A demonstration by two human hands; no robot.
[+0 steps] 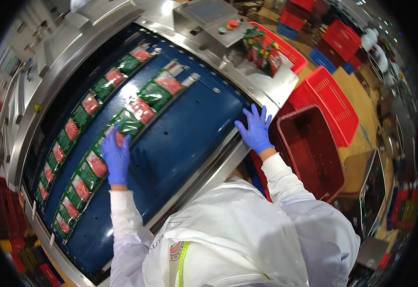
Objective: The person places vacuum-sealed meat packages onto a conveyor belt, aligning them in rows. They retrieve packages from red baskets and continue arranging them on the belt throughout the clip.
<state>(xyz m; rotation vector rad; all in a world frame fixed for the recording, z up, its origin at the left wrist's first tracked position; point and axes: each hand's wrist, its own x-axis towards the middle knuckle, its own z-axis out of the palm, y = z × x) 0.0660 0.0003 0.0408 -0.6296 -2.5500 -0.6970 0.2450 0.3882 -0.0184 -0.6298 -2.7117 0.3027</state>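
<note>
My left hand [117, 155], in a blue-violet glove, is over the nearer row of green-printed clear plastic packs [97, 165]. They hold pink contents that look like meat. Its fingers are apart at one pack; whether they touch it, I cannot tell. A second row of similar packs [89, 104] lies farther across the blue conveyor belt [184, 140]. Metal bars [191, 79] show at the upper ends of the rows. My right hand [256, 130], gloved alike, spreads its fingers at the belt's right corner, beside the steel frame [227, 150], and holds nothing.
A dark red tub [307, 154] and a bright red crate [333, 104] stand at the right. Several upright packs [263, 50] rest on the steel ledge near a red button [233, 24]. Steel machine housing [58, 79] borders the belt's far side. People in white [376, 50] are in the background.
</note>
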